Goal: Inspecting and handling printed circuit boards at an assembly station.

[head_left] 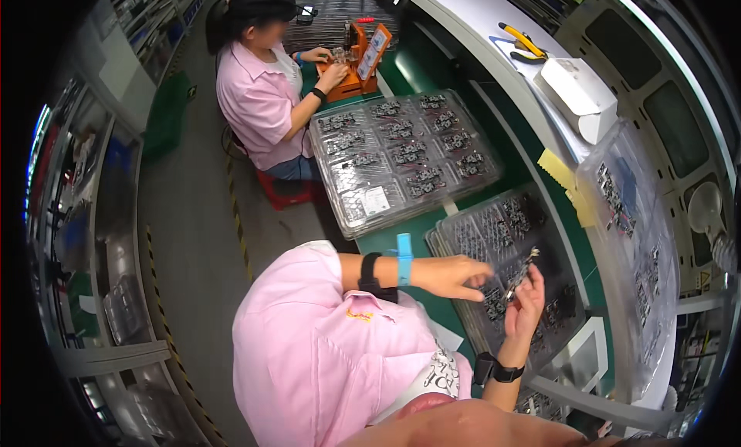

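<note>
My right hand (526, 302) is closed on a small dark electronic assembly with a pale, metallic upper end (524, 272), held upright between thumb and fingers. Just to its left my left hand (461, 277) reaches across with fingers stretched out and slightly blurred. It appears to hold nothing and is apart from the assembly. Both hands are over a clear plastic compartment tray (455, 242) filled with similar small dark assemblies (505, 227). The part's fine details are too small to make out.
Farther off, a stack of clear trays (351, 208) holds more assemblies. A co-worker (258, 99) sits at an orange fixture (356, 84). Yellow-handled pliers (525, 44) and a white box (577, 92) lie on the right shelf. Another filled tray (629, 269) leans at right.
</note>
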